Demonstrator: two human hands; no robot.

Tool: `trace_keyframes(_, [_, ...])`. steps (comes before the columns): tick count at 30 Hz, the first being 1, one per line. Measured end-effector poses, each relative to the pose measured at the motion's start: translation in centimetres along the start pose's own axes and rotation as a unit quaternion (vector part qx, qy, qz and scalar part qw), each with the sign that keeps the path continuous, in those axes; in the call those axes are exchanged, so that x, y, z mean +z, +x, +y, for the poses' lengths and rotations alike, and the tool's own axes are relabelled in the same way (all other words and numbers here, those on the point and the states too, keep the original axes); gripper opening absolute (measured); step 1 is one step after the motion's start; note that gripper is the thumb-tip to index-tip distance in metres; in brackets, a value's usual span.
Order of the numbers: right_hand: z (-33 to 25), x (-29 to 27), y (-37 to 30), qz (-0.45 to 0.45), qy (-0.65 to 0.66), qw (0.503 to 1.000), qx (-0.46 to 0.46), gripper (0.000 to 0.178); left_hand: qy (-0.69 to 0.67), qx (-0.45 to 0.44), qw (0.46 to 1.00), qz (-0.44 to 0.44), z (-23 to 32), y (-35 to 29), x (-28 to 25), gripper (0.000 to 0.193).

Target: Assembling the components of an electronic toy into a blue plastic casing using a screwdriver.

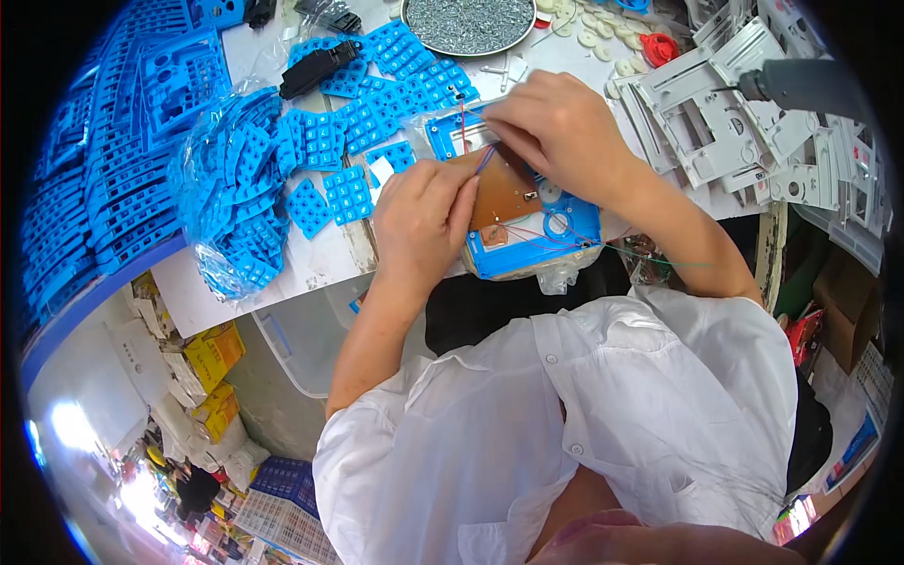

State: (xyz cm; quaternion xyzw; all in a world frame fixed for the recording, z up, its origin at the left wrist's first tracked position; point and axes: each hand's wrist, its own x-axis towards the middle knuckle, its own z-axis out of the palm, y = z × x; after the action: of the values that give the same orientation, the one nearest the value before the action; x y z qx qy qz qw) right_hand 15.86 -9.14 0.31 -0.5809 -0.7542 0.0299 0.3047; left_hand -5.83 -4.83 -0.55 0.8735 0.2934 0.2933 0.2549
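Observation:
A brown circuit board (508, 193) lies over a blue plastic casing (586, 224) at the table's front edge. My left hand (426, 212) is closed at the board's left side, thumb and fingers pinching near thin blue wires (486, 159). Over the board's far right part, my right hand (556, 127) is closed too, fingertips pressed together by the casing's far side; what they hold is hidden. Thin red wires (537, 234) run across the near part of the casing, and a red wire (462, 121) stands up at its far end.
Blue keypad pieces (348, 193) lie left of my hands, beside a clear bag (231, 188) of more. A round tray of screws (443, 47) stands at the back. White plastic frames (692, 118) pile up at right under a dark powered tool (800, 85). Blue casings (179, 80) are stacked far left.

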Motion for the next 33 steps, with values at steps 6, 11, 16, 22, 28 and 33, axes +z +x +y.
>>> trace_keyframes(6, [-3.0, 0.9, -0.2, -0.034, 0.028, 0.996, -0.08, 0.021, -0.121, -0.075, 0.988, 0.053, -0.9, -1.1, -0.6, 0.009])
trace_keyframes(11, [-4.6, 0.6, -4.0, -0.053, 0.046, 0.989, -0.13, 0.024, -0.09, -0.112, 0.987, 0.078, -2.7, 3.6, -0.2, 0.015])
trace_keyframes(16, [-4.7, -1.3, -4.1, -0.091, 0.119, 0.98, -0.131, 0.016, 0.006, -0.073, 0.997, 0.035, -2.6, 5.6, 2.0, 0.017])
trace_keyframes(22, [-0.9, -3.8, -1.9, 0.034, 0.179, 0.982, 0.058, 0.019, -0.037, -0.03, 0.995, 0.089, -1.3, 5.1, 1.9, 0.01])
trace_keyframes(28, [-2.2, -2.4, -1.0, 0.033, 0.152, 0.986, 0.059, 0.037, -0.037, -0.035, 0.995, 0.09, -0.2, 4.0, 1.9, 0.008])
trace_keyframes(33, [-1.6, -3.0, -1.1, -0.011, 0.159, 0.985, 0.062, 0.039, 0.012, 0.062, 0.991, 0.119, -0.4, 3.9, 2.1, 0.009])
